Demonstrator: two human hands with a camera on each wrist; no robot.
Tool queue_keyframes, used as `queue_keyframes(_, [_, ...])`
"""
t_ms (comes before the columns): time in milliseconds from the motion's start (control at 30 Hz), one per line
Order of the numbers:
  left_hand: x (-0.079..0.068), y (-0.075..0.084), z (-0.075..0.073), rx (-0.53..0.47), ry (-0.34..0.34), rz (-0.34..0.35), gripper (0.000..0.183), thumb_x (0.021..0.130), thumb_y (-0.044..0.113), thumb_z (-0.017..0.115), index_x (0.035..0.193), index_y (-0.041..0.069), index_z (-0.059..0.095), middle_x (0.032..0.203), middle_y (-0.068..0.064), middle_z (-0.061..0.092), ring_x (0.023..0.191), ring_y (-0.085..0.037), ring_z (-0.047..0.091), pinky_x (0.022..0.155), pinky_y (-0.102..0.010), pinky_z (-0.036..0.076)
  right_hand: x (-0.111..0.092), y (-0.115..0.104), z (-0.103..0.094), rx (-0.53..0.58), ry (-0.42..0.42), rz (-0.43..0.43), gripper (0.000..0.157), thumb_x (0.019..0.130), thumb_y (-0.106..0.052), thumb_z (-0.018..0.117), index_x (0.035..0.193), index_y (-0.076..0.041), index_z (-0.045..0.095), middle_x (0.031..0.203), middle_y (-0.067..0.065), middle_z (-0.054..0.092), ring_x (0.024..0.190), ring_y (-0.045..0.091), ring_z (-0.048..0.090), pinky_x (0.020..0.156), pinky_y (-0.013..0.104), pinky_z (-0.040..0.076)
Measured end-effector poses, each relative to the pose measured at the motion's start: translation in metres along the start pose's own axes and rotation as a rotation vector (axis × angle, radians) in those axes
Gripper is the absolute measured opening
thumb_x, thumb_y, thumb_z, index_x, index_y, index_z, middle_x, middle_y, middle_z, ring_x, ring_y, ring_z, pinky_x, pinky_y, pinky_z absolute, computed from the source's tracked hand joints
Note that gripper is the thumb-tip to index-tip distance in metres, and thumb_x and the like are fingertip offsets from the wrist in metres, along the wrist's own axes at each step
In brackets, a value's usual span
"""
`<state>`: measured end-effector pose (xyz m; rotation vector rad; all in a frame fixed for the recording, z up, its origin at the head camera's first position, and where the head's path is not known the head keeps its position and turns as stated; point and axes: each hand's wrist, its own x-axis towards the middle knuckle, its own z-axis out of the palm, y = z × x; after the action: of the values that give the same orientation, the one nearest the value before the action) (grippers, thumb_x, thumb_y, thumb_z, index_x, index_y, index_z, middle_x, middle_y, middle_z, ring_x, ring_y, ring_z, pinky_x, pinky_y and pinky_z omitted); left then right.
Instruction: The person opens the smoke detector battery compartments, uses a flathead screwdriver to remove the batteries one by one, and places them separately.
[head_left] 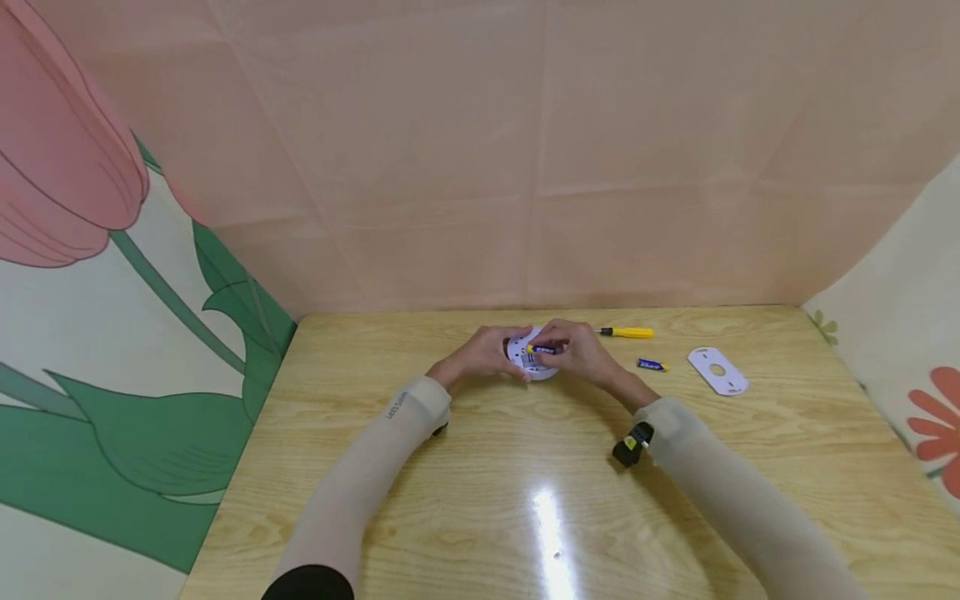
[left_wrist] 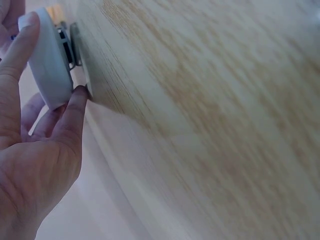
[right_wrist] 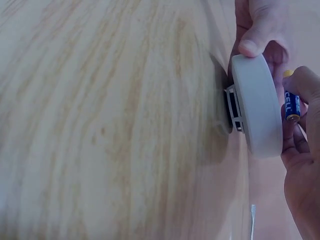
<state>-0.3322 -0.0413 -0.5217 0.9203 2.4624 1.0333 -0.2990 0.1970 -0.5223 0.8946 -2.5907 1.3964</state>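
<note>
My left hand (head_left: 482, 353) grips a round white smoke detector (head_left: 542, 374) by its rim, thumb on one side and fingers on the other. In the right wrist view the detector (right_wrist: 257, 105) stands with its slotted vent side towards the table, close over the wood. A blue and yellow battery (right_wrist: 291, 102) is pinched between thumb and fingers of my right hand (head_left: 585, 353), right over the detector's back face. The compartment in that face is partly hidden by the right hand.
Behind the right hand lies a yellow-handled screwdriver (head_left: 630, 332). A second blue battery (head_left: 652, 365) rests on the table to the right. Farther right is a white mounting plate (head_left: 703, 360) with a round hole. A pink cloth backdrop (head_left: 450, 250) rises at the table's far edge.
</note>
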Motion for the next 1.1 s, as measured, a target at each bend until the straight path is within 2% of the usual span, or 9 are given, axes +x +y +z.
queue_keyframes(100, [0.0,0.001,0.001,0.012,0.007,0.004,0.099,0.077,0.037,0.097,0.16,0.013,0.047,0.157,-0.009,0.056,0.119,-0.011,0.059,0.096,-0.022,0.049,-0.001,0.0,-0.003,-0.01,0.005,0.002,0.02,0.088,-0.003,0.086,0.108,-0.005,0.083,0.104,0.008,0.076,0.091,0.023,0.068,0.077,0.026,0.058])
queue_keyframes(233, [0.0,0.002,0.0,0.021,0.006,-0.002,0.099,0.077,0.037,0.097,0.16,0.013,0.048,0.157,-0.009,0.056,0.12,-0.011,0.058,0.101,-0.024,0.048,-0.002,0.001,-0.006,-0.027,0.013,-0.009,0.02,0.087,-0.002,0.086,0.107,-0.004,0.083,0.102,0.009,0.076,0.087,0.023,0.065,0.072,0.023,0.055])
queue_keyframes(467, [-0.001,0.005,-0.001,0.014,-0.007,-0.014,0.099,0.077,0.035,0.097,0.16,0.013,0.047,0.161,-0.009,0.052,0.126,-0.012,0.056,0.109,-0.03,0.048,-0.006,-0.001,-0.015,-0.034,0.009,-0.041,0.019,0.087,-0.001,0.085,0.105,-0.005,0.084,0.099,0.007,0.077,0.086,0.022,0.067,0.074,0.036,0.06])
queue_keyframes(567, [-0.001,0.005,-0.001,0.009,-0.008,-0.014,0.099,0.077,0.035,0.097,0.16,0.013,0.047,0.161,-0.009,0.051,0.129,-0.013,0.056,0.11,-0.031,0.047,-0.008,0.0,-0.018,-0.032,0.022,-0.047,0.019,0.087,0.0,0.086,0.105,-0.004,0.083,0.099,0.008,0.077,0.085,0.022,0.068,0.073,0.037,0.06])
queue_keyframes(833, [-0.001,0.002,-0.001,0.018,0.002,-0.025,0.101,0.076,0.036,0.098,0.16,0.014,0.047,0.162,-0.008,0.05,0.141,-0.017,0.053,0.117,-0.033,0.044,-0.01,0.002,-0.023,-0.019,0.071,-0.105,0.022,0.082,0.009,0.086,0.103,0.004,0.081,0.098,0.019,0.077,0.08,0.036,0.067,0.065,0.043,0.056])
queue_keyframes(1000, [-0.001,0.003,-0.001,0.023,0.01,-0.028,0.1,0.075,0.035,0.099,0.159,0.014,0.049,0.161,-0.007,0.051,0.145,-0.019,0.05,0.12,-0.034,0.041,-0.012,0.003,-0.029,-0.04,0.075,-0.104,0.021,0.082,0.006,0.087,0.102,0.001,0.083,0.097,0.016,0.078,0.08,0.032,0.067,0.067,0.027,0.053])
queue_keyframes(1100, [-0.001,0.003,-0.001,0.019,0.009,-0.035,0.1,0.075,0.036,0.099,0.16,0.015,0.049,0.162,-0.007,0.05,0.146,-0.019,0.049,0.121,-0.035,0.04,-0.014,0.005,-0.034,-0.058,0.075,-0.091,0.02,0.083,0.004,0.088,0.101,-0.002,0.084,0.097,0.011,0.078,0.081,0.026,0.067,0.07,0.023,0.054])
